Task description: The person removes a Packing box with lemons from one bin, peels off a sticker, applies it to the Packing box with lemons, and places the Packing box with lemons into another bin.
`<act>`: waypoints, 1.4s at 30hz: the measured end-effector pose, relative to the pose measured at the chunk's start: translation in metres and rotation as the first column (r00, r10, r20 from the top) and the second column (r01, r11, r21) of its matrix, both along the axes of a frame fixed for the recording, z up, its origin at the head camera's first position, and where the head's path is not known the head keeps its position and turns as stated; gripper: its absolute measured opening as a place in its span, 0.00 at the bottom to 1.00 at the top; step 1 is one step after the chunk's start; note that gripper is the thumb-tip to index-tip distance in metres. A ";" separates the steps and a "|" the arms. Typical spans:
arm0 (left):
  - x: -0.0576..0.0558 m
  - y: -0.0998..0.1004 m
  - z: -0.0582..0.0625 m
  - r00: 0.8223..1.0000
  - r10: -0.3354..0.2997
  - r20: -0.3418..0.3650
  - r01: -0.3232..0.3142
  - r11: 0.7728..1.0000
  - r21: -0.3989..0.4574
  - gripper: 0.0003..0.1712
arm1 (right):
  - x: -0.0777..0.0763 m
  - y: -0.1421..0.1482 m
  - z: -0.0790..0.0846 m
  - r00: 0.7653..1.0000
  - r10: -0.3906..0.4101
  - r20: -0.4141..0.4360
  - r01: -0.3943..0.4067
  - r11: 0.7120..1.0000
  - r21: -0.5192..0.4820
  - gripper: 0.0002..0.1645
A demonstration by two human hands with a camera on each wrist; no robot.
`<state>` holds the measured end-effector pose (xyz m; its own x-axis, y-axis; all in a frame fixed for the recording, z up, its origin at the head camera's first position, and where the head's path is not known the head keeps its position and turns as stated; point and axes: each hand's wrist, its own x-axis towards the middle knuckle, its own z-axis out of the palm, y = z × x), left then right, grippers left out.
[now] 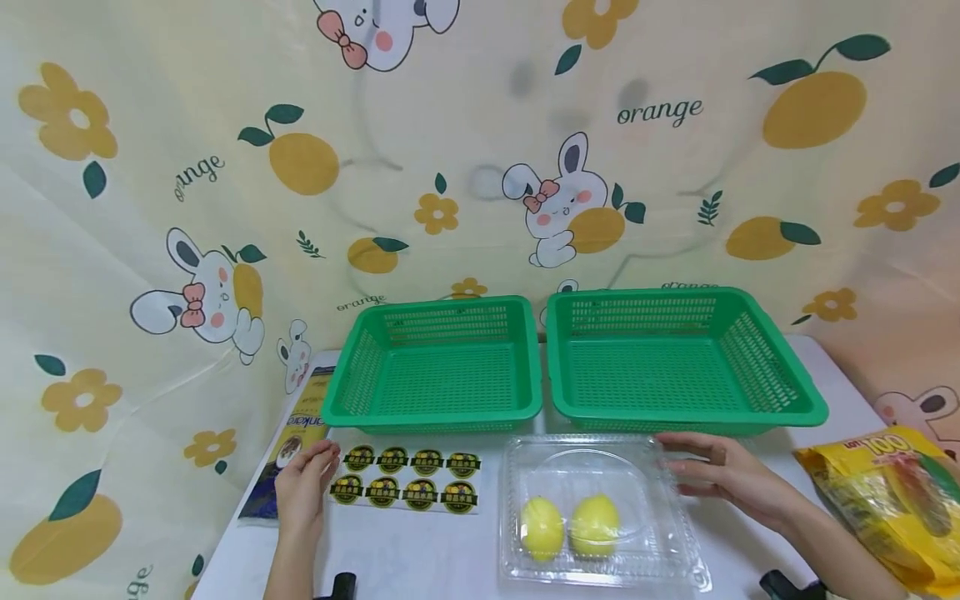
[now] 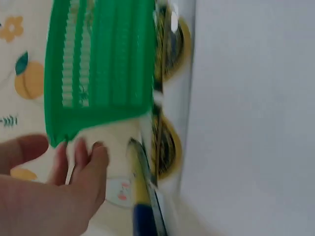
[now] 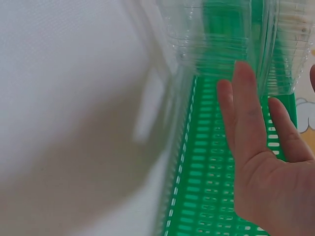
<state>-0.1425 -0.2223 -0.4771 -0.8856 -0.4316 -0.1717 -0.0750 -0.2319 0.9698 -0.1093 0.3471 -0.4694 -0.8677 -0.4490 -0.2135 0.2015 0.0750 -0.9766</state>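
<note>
A clear plastic clamshell box (image 1: pixel 645 554) with its lid down sits on the table's front half. Two yellow, lemon-like fruits (image 1: pixel 595 527) lie inside it. My right hand (image 1: pixel 722 477) is at the box's right side, its fingers extended and the fingertips at the upper right edge. In the right wrist view, the straight fingers (image 3: pixel 247 113) come up to the clear plastic. My left hand (image 1: pixel 303 483), fingers loosely bent, is beside the left end of a sheet of round black-and-gold stickers (image 1: pixel 405 481). Nothing shows between the left fingers (image 2: pixel 93 164) in the left wrist view.
Two green plastic baskets, one on the left (image 1: pixel 450 379) and one on the right (image 1: pixel 660 375), stand side by side behind the box and stickers. A blue-and-gold bag (image 1: pixel 262 483) lies far left, and a yellow bag (image 1: pixel 892 500) far right. A printed curtain (image 1: pixel 465 108) hangs behind.
</note>
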 end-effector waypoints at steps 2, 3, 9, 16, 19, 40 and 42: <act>0.000 -0.009 -0.004 0.995 -0.075 0.059 0.082 0.987 -0.140 0.15 | 0.001 0.002 -0.001 1.000 0.004 -0.001 -0.004 1.000 -0.022 0.29; 0.000 -0.013 -0.006 0.993 -0.092 0.080 0.104 0.979 -0.174 0.18 | 0.002 0.003 -0.001 1.000 0.006 -0.003 -0.006 0.999 -0.033 0.28; -0.001 -0.024 -0.015 0.983 -0.109 0.147 0.146 0.951 -0.273 0.23 | 0.004 0.004 -0.003 1.000 0.016 -0.003 -0.016 0.997 -0.070 0.25; -0.002 -0.026 -0.024 0.972 -0.094 0.216 0.182 0.882 -0.435 0.24 | 0.006 0.004 -0.005 1.000 0.023 0.013 -0.021 0.995 -0.097 0.23; -0.003 -0.026 -0.027 0.973 -0.071 0.222 0.168 0.873 -0.458 0.24 | 0.005 0.004 -0.007 1.000 0.020 0.020 -0.017 0.994 -0.104 0.24; -0.008 -0.021 -0.025 0.986 -0.074 0.150 0.111 0.961 -0.255 0.30 | 0.006 0.006 -0.014 0.999 0.036 -0.007 -0.036 0.985 -0.169 0.25; -0.007 -0.020 -0.024 0.986 -0.079 0.145 0.111 0.967 -0.228 0.29 | 0.006 0.005 -0.014 0.999 0.034 -0.012 -0.035 0.985 -0.168 0.25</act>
<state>-0.1494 -0.2422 -0.5008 -0.9003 -0.3890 -0.1953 -0.2183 0.0154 0.9758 -0.1036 0.3525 -0.4833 -0.8525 -0.5077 -0.1247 0.1930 -0.0841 -0.9776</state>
